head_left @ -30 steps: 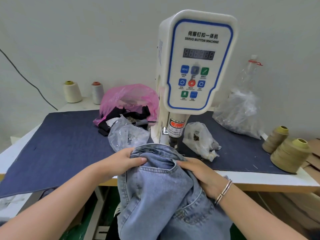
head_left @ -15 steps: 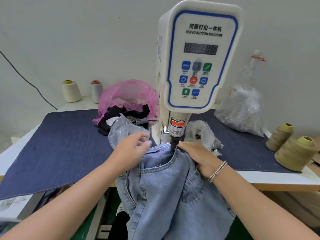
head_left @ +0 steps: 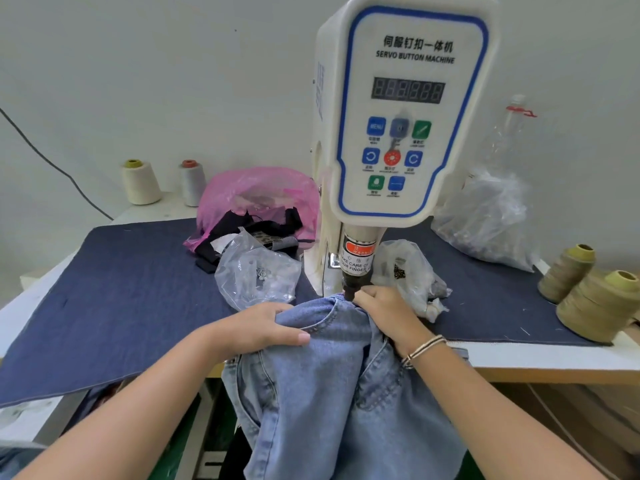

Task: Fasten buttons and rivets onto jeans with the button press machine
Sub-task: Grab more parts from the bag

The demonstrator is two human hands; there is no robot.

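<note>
Light blue jeans [head_left: 332, 382] hang over the table's front edge, their waistband pushed under the black punch [head_left: 350, 289] of the white servo button machine [head_left: 408, 112]. My left hand [head_left: 263, 327] grips a fold of denim at the pocket edge, thumb lying on top. My right hand [head_left: 388, 311] pinches the waistband right beside the punch tip, fingers curled into the cloth. The die under the fabric is hidden.
A clear bag of metal buttons [head_left: 258, 275] lies left of the machine, another small bag [head_left: 412, 271] right of it. A pink bag [head_left: 256, 199], a big clear bag [head_left: 485, 216] and thread cones [head_left: 599, 303] stand on the dark denim mat [head_left: 114, 299].
My left hand dropped from the button bag back onto the jeans. My right hand slid the waistband further in, up against the punch. The view moved closer.
</note>
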